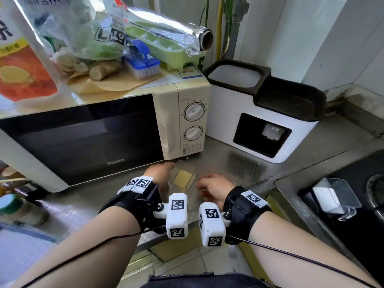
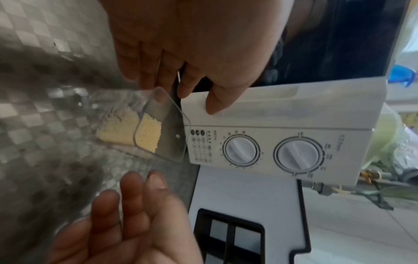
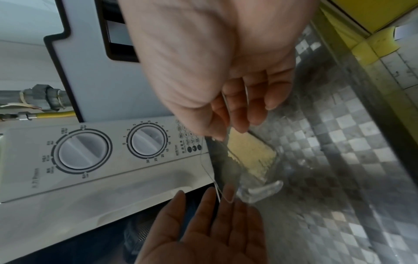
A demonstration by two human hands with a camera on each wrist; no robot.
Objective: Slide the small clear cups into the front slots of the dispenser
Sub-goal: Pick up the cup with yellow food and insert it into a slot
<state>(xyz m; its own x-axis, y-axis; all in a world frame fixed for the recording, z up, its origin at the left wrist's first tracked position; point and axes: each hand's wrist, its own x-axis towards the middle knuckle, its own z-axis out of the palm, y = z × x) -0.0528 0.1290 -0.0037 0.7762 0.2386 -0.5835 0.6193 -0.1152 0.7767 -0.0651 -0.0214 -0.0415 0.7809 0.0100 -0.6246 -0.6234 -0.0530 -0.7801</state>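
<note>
Head view: clear cup (image 1: 182, 177) of yellow grains is sitting on the worktop (image 1: 239, 167) before the microwave (image 1: 83, 138), well apart from the dispenser (image 1: 264, 121). Left hand (image 1: 159, 172) and right hand (image 1: 214, 187) are flanking it, fingers relaxed, gripping nothing. Risk: tipping it would be spilling grains.
</note>
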